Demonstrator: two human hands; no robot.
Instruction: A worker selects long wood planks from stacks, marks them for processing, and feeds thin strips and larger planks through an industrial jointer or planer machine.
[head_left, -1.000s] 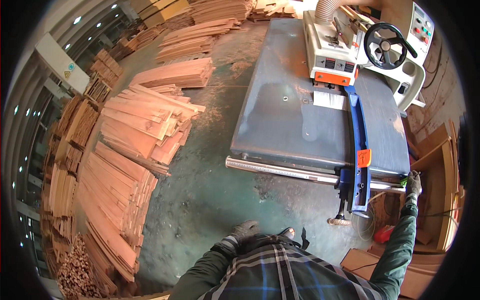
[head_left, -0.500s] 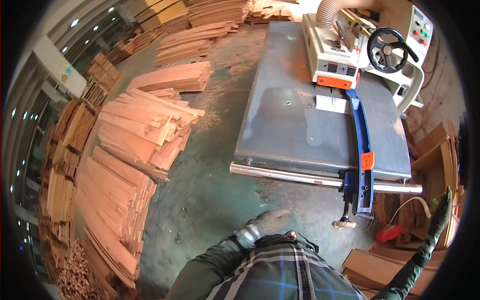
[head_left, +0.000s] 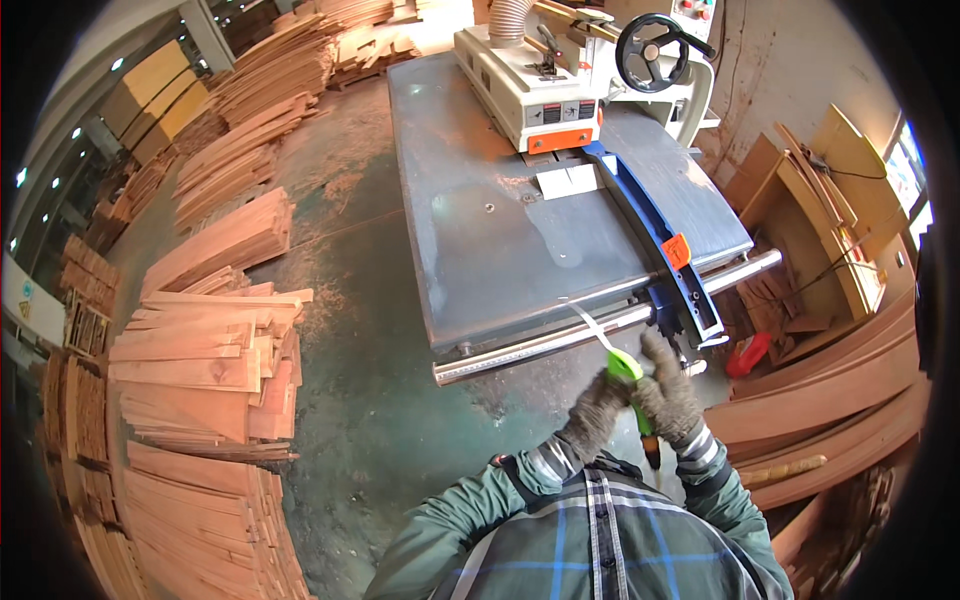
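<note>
In front of my body I hold a green-handled tool [head_left: 624,366] with a thin pale strip sticking out of its far end toward the saw table's front edge. Its lower end, dark and brownish, pokes out below my hands; the exact kind of tool cannot be made out. My left hand [head_left: 594,412], in a grey-brown glove, is closed on the handle's left side. The gloved right hand [head_left: 672,400] grips it from the right, with one finger reaching up past the handle. Just beyond lies the metal table [head_left: 500,260] with its blue fence [head_left: 650,215].
A silver rail [head_left: 560,345] runs along the table's front. The white machine head [head_left: 520,90] and black handwheel [head_left: 655,55] stand at the far end. Stacked boards [head_left: 200,375] line the left; more planks [head_left: 820,400] and a red object [head_left: 748,354] lie at right.
My right hand has come in from the far right, and my left has moved right and up; they now meet on the green-handled tool. The view has turned right.
</note>
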